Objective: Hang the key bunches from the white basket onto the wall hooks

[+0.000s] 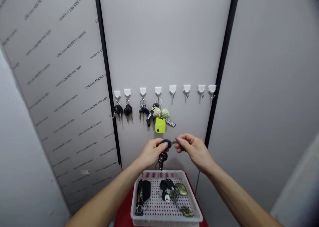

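Between my two hands, above the basket, is a key with a black head. My left hand pinches the black head. The metal blade points right, and the fingertips of my right hand are closed on its end. Below my left fingers dangles a dark key ring bunch with a metal clip; how it joins the key is hidden. Just behind and above my hands, a bright yellow-green key case with a checkered bow hangs on the wall.
A row of white adhesive hooks runs along the panel. Bunches of keys hang from the left ones; the right ones are bare. Below, a white perforated basket on a red surface holds more keys, a black case and brass-coloured pieces.
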Action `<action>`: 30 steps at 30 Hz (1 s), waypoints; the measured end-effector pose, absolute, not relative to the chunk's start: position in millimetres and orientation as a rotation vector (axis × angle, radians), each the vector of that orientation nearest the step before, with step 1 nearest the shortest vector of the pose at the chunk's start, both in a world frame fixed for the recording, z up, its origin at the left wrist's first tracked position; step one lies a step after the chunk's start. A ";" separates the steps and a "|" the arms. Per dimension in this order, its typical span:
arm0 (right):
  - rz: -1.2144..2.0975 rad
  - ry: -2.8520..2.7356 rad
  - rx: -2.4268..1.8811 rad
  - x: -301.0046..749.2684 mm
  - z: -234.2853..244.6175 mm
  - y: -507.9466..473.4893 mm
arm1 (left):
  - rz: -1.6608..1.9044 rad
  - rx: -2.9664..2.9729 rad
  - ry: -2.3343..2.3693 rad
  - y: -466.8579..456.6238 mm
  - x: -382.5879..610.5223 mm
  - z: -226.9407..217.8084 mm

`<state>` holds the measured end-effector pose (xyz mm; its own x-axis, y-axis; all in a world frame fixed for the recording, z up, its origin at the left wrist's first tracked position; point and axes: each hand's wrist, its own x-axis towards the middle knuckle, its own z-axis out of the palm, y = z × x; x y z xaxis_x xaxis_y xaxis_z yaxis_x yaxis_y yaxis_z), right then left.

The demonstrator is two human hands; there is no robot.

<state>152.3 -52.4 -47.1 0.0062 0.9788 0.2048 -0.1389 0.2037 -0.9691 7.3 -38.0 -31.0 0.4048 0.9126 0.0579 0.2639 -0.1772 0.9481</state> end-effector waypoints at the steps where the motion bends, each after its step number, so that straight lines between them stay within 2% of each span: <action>1: 1.114 -1.177 -0.949 152.3 -46.5 -52.7 | 0.819 1.632 1.009 -38.8 7.6 -30.0; 6: 1.101 -1.090 -0.903 154.1 -48.2 -54.7 | 0.798 1.417 0.813 -39.6 4.9 -25.5; 10: 1.090 -1.142 -0.908 160.8 -51.4 -55.4 | 0.916 1.497 0.980 -36.1 8.7 -15.7; 17: 0.707 -1.654 -0.952 161.4 -55.9 -57.3 | 1.014 1.481 0.972 -29.5 30.7 12.1; 24: 0.215 -1.678 -0.893 155.8 -50.1 -55.8 | 1.092 1.151 0.831 -26.9 38.2 14.1; 30: 0.195 -1.654 -0.945 157.7 -41.2 -57.0 | 1.105 1.088 0.851 -28.3 38.6 12.7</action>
<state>157.7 -57.0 -41.2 -0.0118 0.6660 0.7458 0.4742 0.6604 -0.5822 38.6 -28.3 12.7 0.2562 0.9666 -0.0120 -0.2584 0.0804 0.9627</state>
